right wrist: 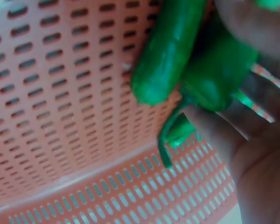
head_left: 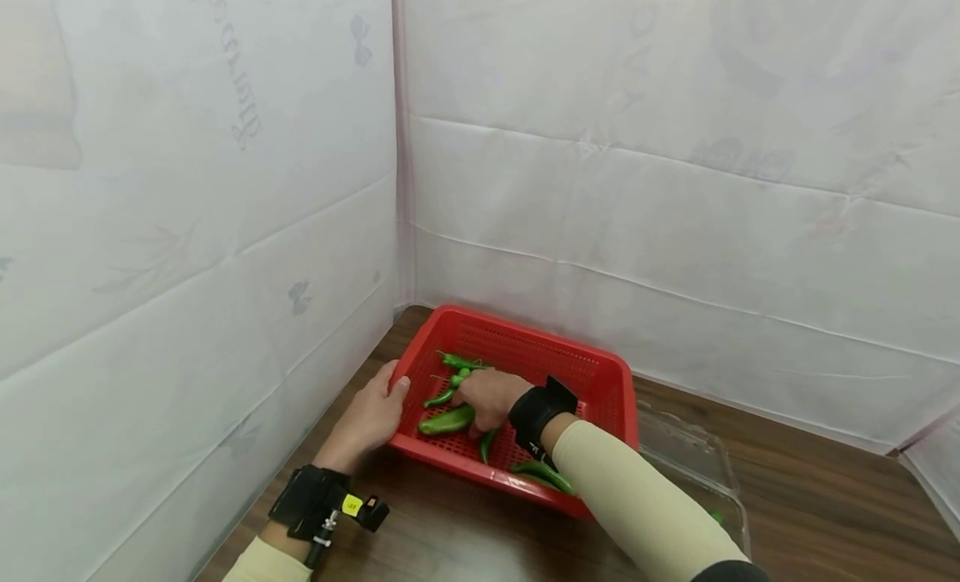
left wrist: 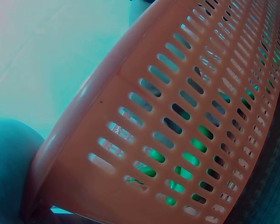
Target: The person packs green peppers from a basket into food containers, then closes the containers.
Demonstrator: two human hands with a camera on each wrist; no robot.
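Gathering green peppers (head_left: 448, 420) inside the red basket (head_left: 600, 367), the right hand (head_left: 487, 398) is curling its fingers (right wrist: 214, 128) around a couple of them, as the right wrist view is showing. The left hand (head_left: 369, 419) is gripping the basket's rim at nine o'clock, thumb over the edge, steadying it on the desk (head_left: 810, 490). More peppers are lying loose at twelve and six o'clock of the right hand. A clear tray (head_left: 693, 457) is sitting at three o'clock of the basket. By my judgement, picking is under way; lifting next is calling for a firm hold, since peppers are slipping easily.
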